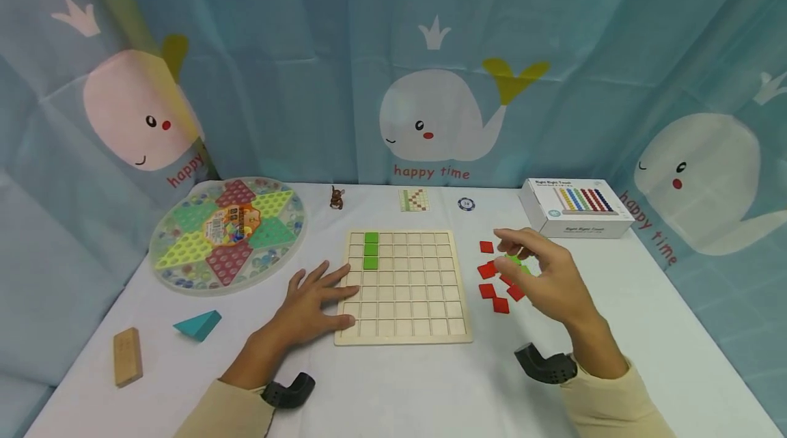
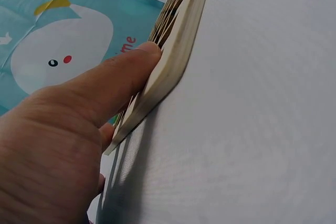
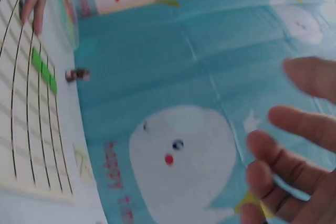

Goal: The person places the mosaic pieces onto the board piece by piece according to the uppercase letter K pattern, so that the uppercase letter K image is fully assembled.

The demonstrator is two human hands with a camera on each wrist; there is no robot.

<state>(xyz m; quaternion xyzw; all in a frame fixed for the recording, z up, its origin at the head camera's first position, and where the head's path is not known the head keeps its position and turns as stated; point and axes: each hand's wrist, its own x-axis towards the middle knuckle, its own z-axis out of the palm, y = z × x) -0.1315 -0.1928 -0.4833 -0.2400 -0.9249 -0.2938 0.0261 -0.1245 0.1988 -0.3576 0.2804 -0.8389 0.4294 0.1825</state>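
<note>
A light wooden grid board (image 1: 406,294) lies on the white table, with green square tiles (image 1: 371,250) in a short column near its upper left. Spread along the board's left edge, my left hand (image 1: 307,308) rests its fingertips and thumb on the frame; the left wrist view shows the thumb (image 2: 126,77) on the rim. My right hand (image 1: 550,277) hovers above loose red tiles (image 1: 501,305) to the right of the board, partly hiding some green tiles (image 1: 525,270). Its fingers (image 3: 294,158) are loosely bent and apart, with nothing between them in the right wrist view.
Chinese checkers board (image 1: 230,233) at back left, teal wedge (image 1: 199,326) and wooden block (image 1: 127,357) in front of it. Along the back stand a small brown figurine (image 1: 337,197), a pattern card (image 1: 415,200), a poker chip (image 1: 466,204) and a white box (image 1: 574,209).
</note>
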